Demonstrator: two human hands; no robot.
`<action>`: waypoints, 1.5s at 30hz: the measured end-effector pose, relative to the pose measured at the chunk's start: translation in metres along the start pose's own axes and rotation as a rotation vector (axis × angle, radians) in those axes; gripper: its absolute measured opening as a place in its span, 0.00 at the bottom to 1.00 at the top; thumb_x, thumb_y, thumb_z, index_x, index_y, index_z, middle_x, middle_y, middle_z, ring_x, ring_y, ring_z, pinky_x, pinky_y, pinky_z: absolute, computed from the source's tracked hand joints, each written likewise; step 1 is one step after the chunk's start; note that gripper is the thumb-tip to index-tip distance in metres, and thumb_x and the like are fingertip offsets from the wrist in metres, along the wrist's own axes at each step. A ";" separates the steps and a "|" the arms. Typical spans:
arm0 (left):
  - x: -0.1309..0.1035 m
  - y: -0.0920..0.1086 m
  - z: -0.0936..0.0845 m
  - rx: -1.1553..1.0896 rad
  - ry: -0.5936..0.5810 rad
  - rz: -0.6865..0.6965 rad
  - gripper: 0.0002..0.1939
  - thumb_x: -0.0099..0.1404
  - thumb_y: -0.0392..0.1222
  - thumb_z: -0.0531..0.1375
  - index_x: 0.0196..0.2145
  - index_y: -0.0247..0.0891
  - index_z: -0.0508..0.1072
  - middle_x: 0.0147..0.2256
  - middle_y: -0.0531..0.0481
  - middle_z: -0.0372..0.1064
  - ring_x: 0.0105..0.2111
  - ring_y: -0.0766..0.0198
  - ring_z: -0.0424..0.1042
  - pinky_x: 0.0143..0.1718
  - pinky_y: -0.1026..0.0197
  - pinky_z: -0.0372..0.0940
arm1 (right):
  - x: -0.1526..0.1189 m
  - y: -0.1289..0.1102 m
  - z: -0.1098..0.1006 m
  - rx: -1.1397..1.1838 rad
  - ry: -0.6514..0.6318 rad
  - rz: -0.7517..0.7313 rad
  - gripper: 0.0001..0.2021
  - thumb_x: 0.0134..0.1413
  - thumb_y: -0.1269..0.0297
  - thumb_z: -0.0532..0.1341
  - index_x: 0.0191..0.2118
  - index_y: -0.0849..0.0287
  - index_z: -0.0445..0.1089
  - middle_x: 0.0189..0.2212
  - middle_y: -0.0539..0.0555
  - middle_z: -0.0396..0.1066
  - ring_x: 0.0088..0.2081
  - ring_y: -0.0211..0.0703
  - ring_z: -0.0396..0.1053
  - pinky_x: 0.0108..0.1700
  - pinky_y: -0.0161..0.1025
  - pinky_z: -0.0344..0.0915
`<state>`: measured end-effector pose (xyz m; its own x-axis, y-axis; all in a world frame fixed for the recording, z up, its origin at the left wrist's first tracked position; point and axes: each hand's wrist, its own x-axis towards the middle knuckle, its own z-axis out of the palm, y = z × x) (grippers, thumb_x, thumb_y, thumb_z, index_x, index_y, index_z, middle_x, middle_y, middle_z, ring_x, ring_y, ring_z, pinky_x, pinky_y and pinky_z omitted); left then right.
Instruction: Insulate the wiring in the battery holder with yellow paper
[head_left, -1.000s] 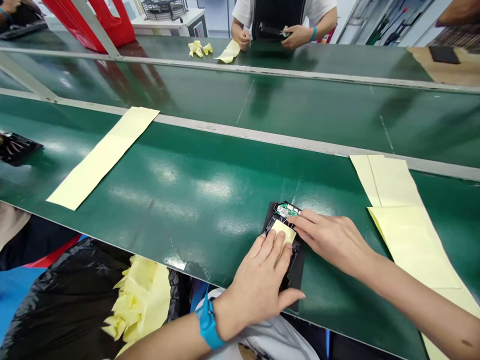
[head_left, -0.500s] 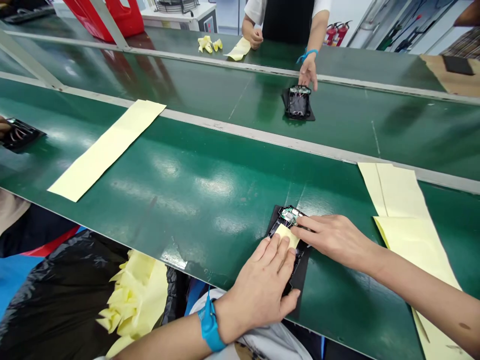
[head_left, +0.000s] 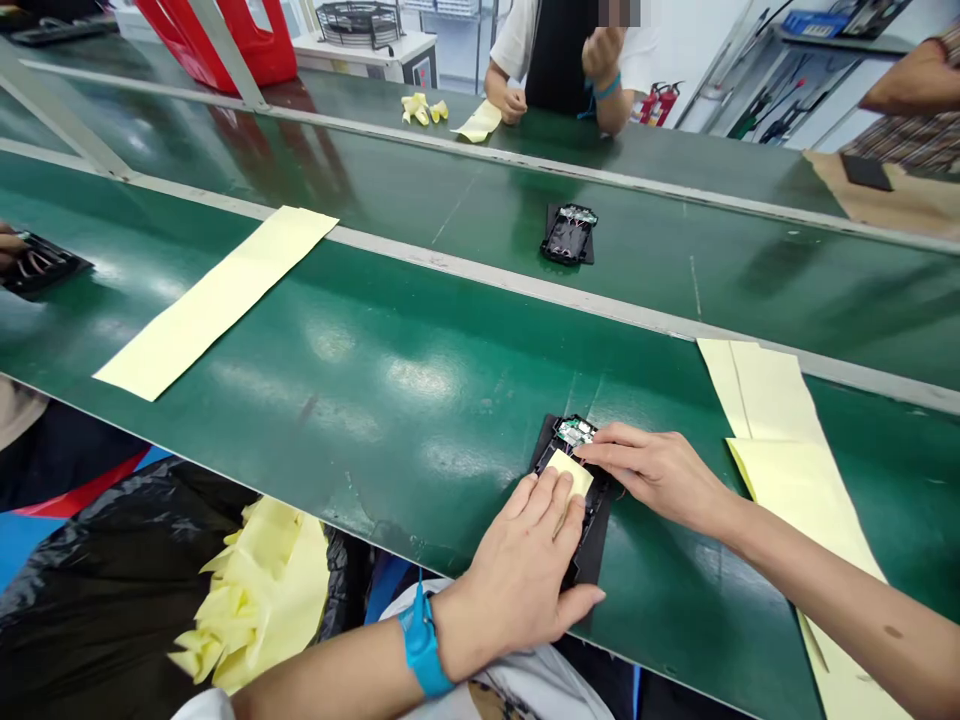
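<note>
Low in front of me, a black plastic housing with a green circuit board at its far end lies tilted on a dark flat pad. My left hand rests over the housing, fingers stretched out flat on a small yellow paper piece. At the board's near edge, my right hand has thumb and fingertips pinched together by thin wires. What sits between those fingertips is hidden. The left palm covers much of the housing's near part.
Yellow paper strips lie left and right on the green conveyor. Across a metal rail sits another open housing; a co-worker is behind it. Below left, a black bin bag holds yellow scraps.
My right fingers have drawn together into a pinch near the board. The left hand stays on the yellow paper. Across the rail, the co-worker's hand has lifted off the other housing, which shifted left.
</note>
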<state>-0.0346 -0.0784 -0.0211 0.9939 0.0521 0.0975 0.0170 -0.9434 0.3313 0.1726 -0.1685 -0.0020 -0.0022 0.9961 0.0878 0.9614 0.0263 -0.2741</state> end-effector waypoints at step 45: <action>0.011 -0.001 -0.010 0.133 -0.115 0.037 0.44 0.64 0.64 0.42 0.61 0.20 0.49 0.62 0.31 0.45 0.63 0.44 0.38 0.61 0.44 0.34 | -0.022 -0.066 0.033 -0.470 0.224 0.338 0.13 0.60 0.64 0.52 0.42 0.58 0.74 0.18 0.47 0.70 0.19 0.34 0.66 0.23 0.36 0.46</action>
<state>-0.0243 -0.0732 -0.0111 0.9999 -0.0143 -0.0036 -0.0133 -0.9793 0.2021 0.1002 -0.1897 -0.0179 0.3323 0.8999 0.2824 0.9175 -0.3778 0.1244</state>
